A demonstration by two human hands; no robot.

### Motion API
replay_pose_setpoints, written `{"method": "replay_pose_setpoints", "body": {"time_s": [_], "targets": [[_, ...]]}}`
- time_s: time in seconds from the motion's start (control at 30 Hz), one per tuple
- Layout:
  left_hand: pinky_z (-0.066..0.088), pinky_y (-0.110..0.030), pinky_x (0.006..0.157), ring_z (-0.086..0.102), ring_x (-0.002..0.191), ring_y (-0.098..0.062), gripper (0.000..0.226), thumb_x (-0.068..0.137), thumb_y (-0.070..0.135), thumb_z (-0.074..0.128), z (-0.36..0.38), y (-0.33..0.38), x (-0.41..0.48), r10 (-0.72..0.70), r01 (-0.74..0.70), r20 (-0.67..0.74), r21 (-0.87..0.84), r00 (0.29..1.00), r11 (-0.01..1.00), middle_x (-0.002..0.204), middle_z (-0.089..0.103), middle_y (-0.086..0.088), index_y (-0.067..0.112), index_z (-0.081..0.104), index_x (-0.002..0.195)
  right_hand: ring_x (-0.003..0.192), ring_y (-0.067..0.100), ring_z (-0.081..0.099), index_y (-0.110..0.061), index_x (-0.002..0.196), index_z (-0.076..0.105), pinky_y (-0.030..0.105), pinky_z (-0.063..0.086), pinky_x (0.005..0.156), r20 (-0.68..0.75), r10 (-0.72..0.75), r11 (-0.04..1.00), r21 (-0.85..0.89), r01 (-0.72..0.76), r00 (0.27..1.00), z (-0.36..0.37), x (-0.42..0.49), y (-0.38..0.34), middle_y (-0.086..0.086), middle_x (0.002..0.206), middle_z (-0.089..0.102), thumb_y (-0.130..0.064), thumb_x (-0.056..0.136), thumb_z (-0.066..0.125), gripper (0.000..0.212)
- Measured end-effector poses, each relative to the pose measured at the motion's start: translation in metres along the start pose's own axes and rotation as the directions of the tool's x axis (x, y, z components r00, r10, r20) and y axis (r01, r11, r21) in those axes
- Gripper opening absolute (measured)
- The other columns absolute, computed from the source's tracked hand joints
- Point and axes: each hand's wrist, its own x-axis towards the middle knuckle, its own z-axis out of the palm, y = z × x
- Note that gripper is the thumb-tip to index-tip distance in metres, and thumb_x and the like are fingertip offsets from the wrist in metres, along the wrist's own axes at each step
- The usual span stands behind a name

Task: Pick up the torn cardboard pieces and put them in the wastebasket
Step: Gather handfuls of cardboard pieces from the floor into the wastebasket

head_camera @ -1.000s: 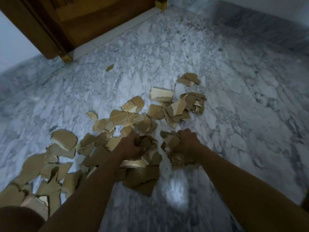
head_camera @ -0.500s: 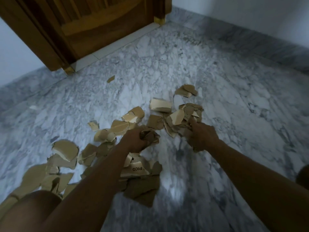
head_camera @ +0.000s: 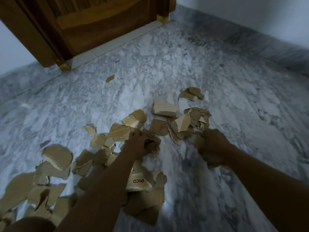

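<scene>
**Both hands full among the scraps on the marble floor**

The left hand [head_camera: 136, 145] is clenched around a crumpled wad of cardboard [head_camera: 153, 144] that bulges out on its right side. The right hand [head_camera: 211, 148] is blurred; it is curled around some brown scraps, and its fingertips reach into the heap of torn cardboard pieces [head_camera: 187, 122] just ahead of it. More pieces lie between the two hands and ahead of the left hand, and a broad scatter spreads to the left of the left forearm. Under that forearm lies a pale piece printed "PICO" [head_camera: 138, 181]. One small scrap [head_camera: 110, 78] sits alone, well ahead of the left hand, toward the wooden door [head_camera: 100, 22]. No wastebasket is in view.
</scene>
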Motion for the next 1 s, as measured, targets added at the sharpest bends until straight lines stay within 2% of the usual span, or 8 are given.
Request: {"method": "replay_pose_setpoints", "body": {"time_s": [0.2,0.3,0.4,0.53,0.67,0.8,0.9,1.0], "targets": [[0.048,-0.049,0.091,0.038,0.129,-0.036,0.066,0.091,0.045,0.056,0.009,-0.001,0.005,0.009,-0.008,-0.020,0.042,1.000,0.999,0.142,0.035,-0.010,0.013,0.034,0.146,0.096,0.024,0.064,-0.016,0.110,0.067,0.040,0.055,0.085,-0.022,-0.106,0.964,0.245,0.109,0.994,-0.088,0.057,-0.063,0.006,0.106,0.068,-0.054,0.066,0.085,0.061],[0.048,-0.046,0.082,0.049,0.116,-0.033,0.059,0.094,0.043,0.052,0.016,-0.005,0.015,0.010,-0.009,-0.011,0.048,1.000,0.999,0.135,0.039,-0.008,0.013,0.037,0.143,0.099,0.023,0.062,-0.020,0.115,0.061,0.039,0.055,0.085,-0.013,-0.139,0.970,0.199,0.139,0.990,-0.082,0.105,-0.092,0.000,0.107,0.063,-0.065,0.059,0.083,0.075],[0.046,-0.045,0.079,0.051,0.112,-0.035,0.060,0.094,0.041,0.052,0.022,-0.007,0.021,0.003,-0.004,0.003,0.060,1.000,0.998,0.132,0.040,-0.007,0.013,0.034,0.144,0.101,0.028,0.063,-0.013,0.117,0.064,0.042,0.054,0.087,-0.069,-0.218,0.959,0.170,0.227,0.974,-0.057,0.147,-0.115,0.008,0.116,0.065,-0.060,0.064,0.083,0.073],[0.045,-0.046,0.087,0.050,0.121,-0.034,0.069,0.092,0.034,0.055,0.025,-0.004,0.024,-0.048,0.046,0.018,0.092,0.999,0.995,0.140,0.038,-0.005,0.014,0.024,0.150,0.130,0.032,0.048,-0.021,0.145,0.040,0.055,0.030,0.114,-0.006,-0.205,0.965,0.163,0.203,0.979,-0.023,0.173,-0.126,0.008,0.140,0.051,-0.060,0.067,0.079,0.096],[0.047,-0.048,0.089,0.048,0.126,-0.032,0.082,0.087,0.029,0.062,0.020,0.001,0.020,-0.111,0.108,0.035,0.084,0.993,0.991,0.139,0.041,-0.003,0.017,0.016,0.154,0.104,0.030,0.062,-0.020,0.128,0.043,0.046,0.047,0.092,-0.086,-0.356,0.917,0.158,0.366,0.930,-0.020,0.170,-0.124,0.006,0.113,0.061,-0.062,0.064,0.079,0.085],[0.045,-0.038,0.094,0.045,0.132,-0.028,0.073,0.092,0.024,0.057,0.004,0.013,0.008,-0.084,0.084,0.001,-0.039,0.996,0.996,0.145,0.046,-0.007,0.014,0.020,0.154,0.083,0.024,0.064,-0.024,0.121,0.040,0.038,0.053,0.067,-0.179,-0.492,0.776,0.352,0.523,0.852,-0.050,0.147,-0.097,-0.001,0.095,0.061,-0.052,0.062,0.086,0.080],[0.041,-0.025,0.085,0.056,0.120,-0.026,0.077,0.091,0.040,0.053,-0.024,0.026,0.004,-0.078,0.086,0.062,-0.152,0.995,0.985,0.138,0.054,-0.011,0.013,0.017,0.154,0.090,0.020,0.065,-0.026,0.122,0.051,0.034,0.053,0.069,-0.228,-0.416,0.779,0.411,0.474,0.880,-0.090,0.150,-0.055,-0.005,0.100,0.064,-0.052,0.061,0.086,0.075],[0.042,-0.032,0.097,0.053,0.124,-0.028,0.092,0.085,0.047,0.066,-0.056,0.035,0.019,-0.169,0.193,0.172,-0.129,0.970,0.973,0.143,0.049,-0.009,0.018,0.014,0.155,0.094,0.024,0.066,-0.023,0.115,0.061,0.038,0.054,0.079,-0.282,-0.240,0.890,0.317,0.326,0.929,-0.121,0.167,0.000,-0.001,0.104,0.067,-0.058,0.058,0.085,0.071]]}}
